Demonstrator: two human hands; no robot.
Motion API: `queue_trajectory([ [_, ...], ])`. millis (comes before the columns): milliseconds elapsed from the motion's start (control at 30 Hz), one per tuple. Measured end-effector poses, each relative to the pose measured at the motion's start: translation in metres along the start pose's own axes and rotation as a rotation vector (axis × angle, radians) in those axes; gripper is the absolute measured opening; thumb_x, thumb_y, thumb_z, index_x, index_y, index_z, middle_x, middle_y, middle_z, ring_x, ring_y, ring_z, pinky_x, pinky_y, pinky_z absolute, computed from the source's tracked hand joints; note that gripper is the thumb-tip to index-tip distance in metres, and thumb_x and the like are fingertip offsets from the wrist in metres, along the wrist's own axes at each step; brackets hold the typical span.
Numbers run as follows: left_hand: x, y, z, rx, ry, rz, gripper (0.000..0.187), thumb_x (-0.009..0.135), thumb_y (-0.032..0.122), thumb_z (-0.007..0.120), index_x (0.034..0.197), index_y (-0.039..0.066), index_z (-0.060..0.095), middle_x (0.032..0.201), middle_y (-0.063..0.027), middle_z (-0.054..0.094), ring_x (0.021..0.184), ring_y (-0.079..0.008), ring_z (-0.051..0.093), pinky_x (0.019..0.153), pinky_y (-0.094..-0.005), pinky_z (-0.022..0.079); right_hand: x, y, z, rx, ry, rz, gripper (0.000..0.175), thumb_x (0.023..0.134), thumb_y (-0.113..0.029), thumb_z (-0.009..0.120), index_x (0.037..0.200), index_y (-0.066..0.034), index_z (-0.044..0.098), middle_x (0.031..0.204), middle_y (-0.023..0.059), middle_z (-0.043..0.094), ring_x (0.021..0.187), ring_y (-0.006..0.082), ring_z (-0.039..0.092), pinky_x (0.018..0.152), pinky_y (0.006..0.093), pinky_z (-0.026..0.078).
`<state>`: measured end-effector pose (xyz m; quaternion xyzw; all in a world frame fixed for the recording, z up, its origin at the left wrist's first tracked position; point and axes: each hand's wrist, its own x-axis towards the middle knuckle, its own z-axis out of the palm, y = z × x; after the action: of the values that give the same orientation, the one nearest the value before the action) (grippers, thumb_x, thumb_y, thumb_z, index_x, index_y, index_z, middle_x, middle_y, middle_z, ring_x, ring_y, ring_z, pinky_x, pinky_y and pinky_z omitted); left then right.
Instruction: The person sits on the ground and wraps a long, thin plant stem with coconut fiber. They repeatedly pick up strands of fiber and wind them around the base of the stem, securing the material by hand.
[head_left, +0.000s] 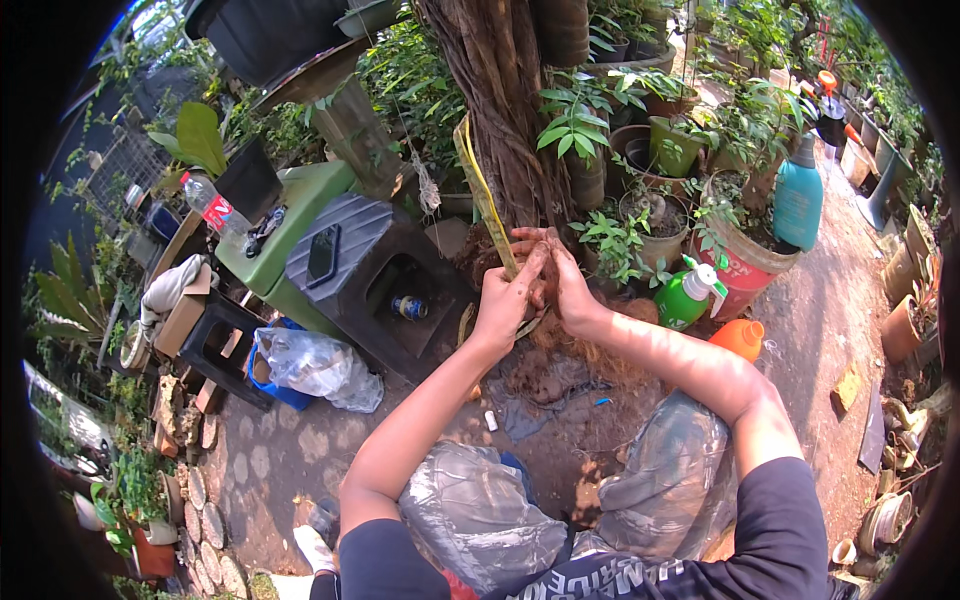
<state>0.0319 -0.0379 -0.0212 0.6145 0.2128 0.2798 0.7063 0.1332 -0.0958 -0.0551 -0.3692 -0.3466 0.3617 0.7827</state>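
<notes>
My left hand (504, 300) grips the lower part of a long yellow-green strap-like strip (486, 196), which rises along the front of a woody, ridged tree trunk (499, 82). My right hand (566, 289) meets it at the fingertips, with brown soil or fibre on the fingers. What lies between the two hands is partly hidden, so the right hand's hold cannot be told. Below them, loose brown fibre (592, 345) and soil lie on a dark plastic sheet (525, 420).
To the left stand a black plastic stool (337, 225) with a phone (324, 253) on it, a green container (300, 195) and a clear plastic bag (319, 367). To the right are a green spray bottle (681, 298), an orange bottle (739, 339) and a red pot (731, 277).
</notes>
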Motion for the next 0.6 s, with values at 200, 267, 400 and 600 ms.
queue_trajectory([
  [200, 0.018, -0.02, 0.009, 0.267, -0.027, 0.349, 0.045, 0.104, 0.049, 0.048, 0.107, 0.006, 0.058, 0.097, -0.0031, 0.054, 0.087, -0.0134, 0.048, 0.08, -0.0289, 0.036, 0.007, -0.002, 0.017, 0.29, 0.27, 0.141, 0.065, 0.103, -0.062, 0.034, 0.132, -0.007, 0.053, 0.112, 0.0082, 0.066, 0.103, 0.0209, 0.064, 0.096, 0.0355, 0.049],
  [267, 0.021, -0.02, 0.007, 0.587, 0.12, 0.533, 0.06, 0.104, 0.058, 0.037, 0.13, 0.007, 0.056, 0.122, -0.0093, 0.047, 0.113, -0.0233, 0.044, 0.104, -0.0379, 0.029, 0.002, -0.005, 0.022, 0.305, 0.26, 0.177, 0.065, 0.102, -0.063, 0.035, 0.126, -0.0071, 0.058, 0.11, 0.0076, 0.066, 0.103, 0.0209, 0.064, 0.097, 0.0357, 0.048],
  [400, 0.02, -0.004, -0.005, 0.969, 0.333, 0.855, 0.062, 0.103, 0.057, 0.037, 0.137, 0.006, 0.05, 0.138, -0.021, 0.038, 0.126, -0.0384, 0.034, 0.106, -0.0525, 0.02, -0.001, -0.007, 0.024, 0.181, 0.249, 0.233, 0.063, 0.106, -0.055, 0.03, 0.136, -0.0038, 0.051, 0.127, 0.0076, 0.061, 0.119, 0.0187, 0.055, 0.107, 0.0351, 0.039],
  [600, 0.005, 0.009, -0.007, 0.953, 0.322, 1.061, 0.055, 0.103, 0.045, 0.048, 0.138, 0.004, 0.035, 0.139, -0.0224, 0.037, 0.13, -0.0381, 0.033, 0.108, -0.0527, 0.022, 0.0, -0.01, 0.023, -0.089, 0.187, 0.092, 0.068, 0.107, -0.056, 0.027, 0.12, 0.0006, 0.062, 0.114, 0.0096, 0.063, 0.107, 0.0169, 0.057, 0.094, 0.0343, 0.044],
])
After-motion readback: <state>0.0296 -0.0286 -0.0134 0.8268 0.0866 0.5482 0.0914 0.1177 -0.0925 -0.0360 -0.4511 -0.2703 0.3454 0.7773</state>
